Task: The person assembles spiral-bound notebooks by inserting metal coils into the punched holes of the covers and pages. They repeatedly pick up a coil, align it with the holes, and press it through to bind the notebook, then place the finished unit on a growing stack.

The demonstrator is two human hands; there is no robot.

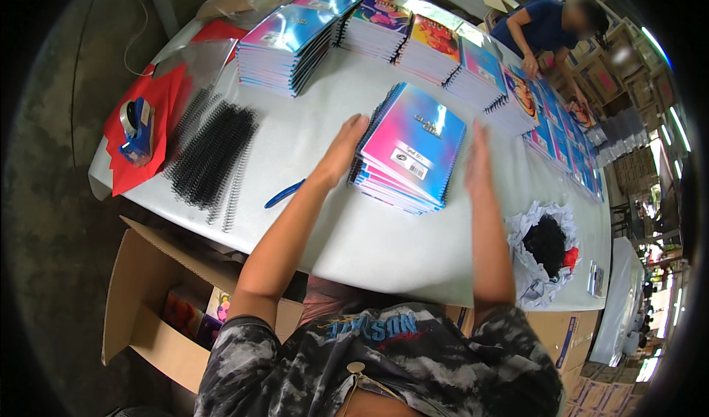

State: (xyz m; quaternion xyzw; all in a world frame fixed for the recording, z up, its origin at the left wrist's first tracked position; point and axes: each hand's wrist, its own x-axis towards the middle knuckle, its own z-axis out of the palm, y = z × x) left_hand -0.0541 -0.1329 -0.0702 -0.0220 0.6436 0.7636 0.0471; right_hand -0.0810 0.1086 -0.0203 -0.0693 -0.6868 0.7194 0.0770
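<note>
A broad white-topped table [306, 121] fills the middle of a cluttered workroom, with a dull grey expanse [44, 136], wall or floor being hard to tell, curving past its left side near a slim grey post [160, 7]. Cardboard cartons [602, 77] stand stacked at right, where bright tube lights [679, 127] glow along the curved, darkened edge.
</note>
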